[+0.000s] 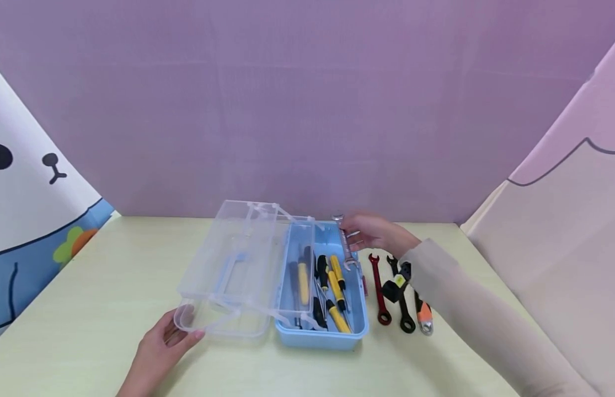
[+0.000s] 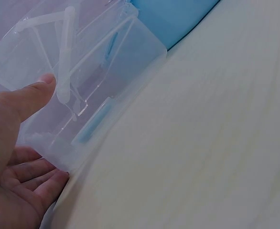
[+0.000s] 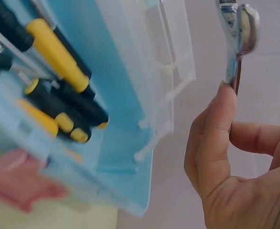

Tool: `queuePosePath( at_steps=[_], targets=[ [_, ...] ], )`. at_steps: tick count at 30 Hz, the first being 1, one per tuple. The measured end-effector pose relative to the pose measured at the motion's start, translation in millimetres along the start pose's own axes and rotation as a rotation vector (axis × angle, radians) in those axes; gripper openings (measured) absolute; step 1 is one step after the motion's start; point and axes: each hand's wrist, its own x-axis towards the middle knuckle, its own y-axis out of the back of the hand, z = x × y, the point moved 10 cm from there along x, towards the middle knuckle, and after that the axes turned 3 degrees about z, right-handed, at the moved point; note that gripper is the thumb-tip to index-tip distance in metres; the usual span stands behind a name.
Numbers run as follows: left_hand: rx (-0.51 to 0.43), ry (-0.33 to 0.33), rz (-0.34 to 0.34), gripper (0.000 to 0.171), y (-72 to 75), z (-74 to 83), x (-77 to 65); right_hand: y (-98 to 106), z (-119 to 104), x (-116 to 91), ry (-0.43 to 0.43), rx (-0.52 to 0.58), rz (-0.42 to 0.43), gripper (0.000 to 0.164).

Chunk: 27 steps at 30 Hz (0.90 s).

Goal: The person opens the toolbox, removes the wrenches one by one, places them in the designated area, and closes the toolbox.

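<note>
A light-blue toolbox [image 1: 319, 339] stands on the table with its clear plastic lid [image 1: 200, 281] swung out to the left. My left hand [image 1: 158, 347] holds the lid's near-left corner, thumb on one side and fingers behind it. Over the far right part of the box, my right hand [image 1: 372, 231] pinches a silver wrench [image 1: 344, 242] between thumb and fingers; the right wrist view shows the wrench's end [image 3: 242, 33] pointing up. Inside the box lie several yellow-and-black screwdrivers [image 1: 335, 281], some seen through the lid.
To the right of the box lie a red wrench [image 1: 379, 286], a black wrench [image 1: 404, 303] and an orange-and-silver tool [image 1: 424, 315]. A small red thing [image 1: 364, 285] rests against the box's right side. A purple backdrop [image 1: 307, 110] rises behind the table.
</note>
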Motion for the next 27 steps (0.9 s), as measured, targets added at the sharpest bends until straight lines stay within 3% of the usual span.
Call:
queuePosePath(
  at_steps=[5, 12, 19, 27],
  targets=[
    [-0.002, 0.012, -0.004, 0.073, 0.3, 0.0, -1.3, 14, 14, -5, -0.002, 0.015, -0.015, 0.012],
    [0.019, 0.004, 0.007, 0.073, 1.9, -1.5, -1.7, 30, 38, -13, -0.027, 0.005, -0.001, 0.019],
    [0.028, -0.009, 0.015, 0.072, 1.2, 1.1, -3.0, 44, 62, -20, -0.035, 0.032, -0.015, 0.015],
    [0.041, 0.018, -0.007, 0.076, -1.7, 0.4, -5.6, 63, 91, -32, -0.069, 0.044, -0.008, 0.016]
  ],
)
